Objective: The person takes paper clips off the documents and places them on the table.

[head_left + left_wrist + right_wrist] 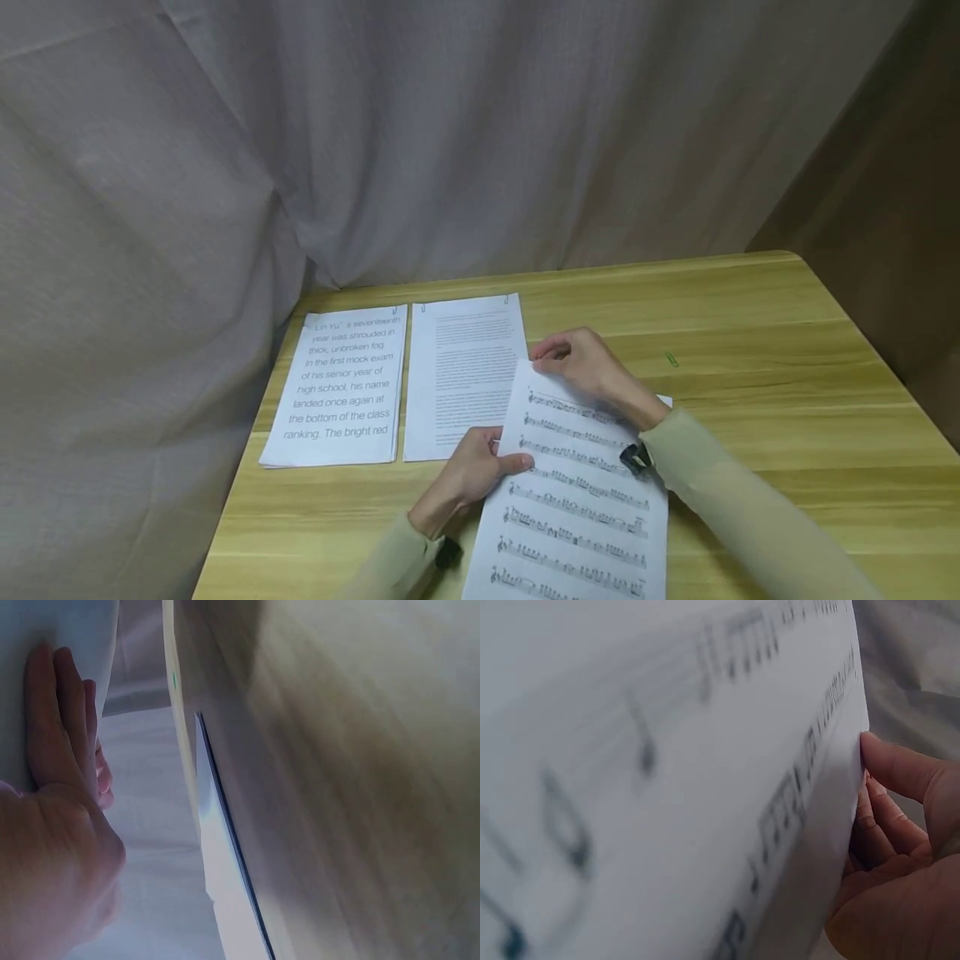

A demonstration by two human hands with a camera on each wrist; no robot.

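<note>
Sheets of sheet music [577, 500], printed with rows of notes, are held up over the near part of the table. My left hand [476, 467] grips their left edge, thumb on the printed face. In the left wrist view, that hand's fingers [64, 712] stretch flat along the back of the paper. My right hand [585, 362] pinches the top edge near the upper left corner. Close up in the right wrist view, the right thumb [900, 761] presses the paper's edge, with curled fingers behind. A white corner sticks out beside the right wrist.
Two printed paper stacks lie side by side on the wooden table [750, 333]: a large-print one [337, 383] at far left and a small-print one [465, 358] beside it, both with clips at the top. A green paper clip [671, 359] lies right of my right hand. Grey curtain [450, 125] hangs behind.
</note>
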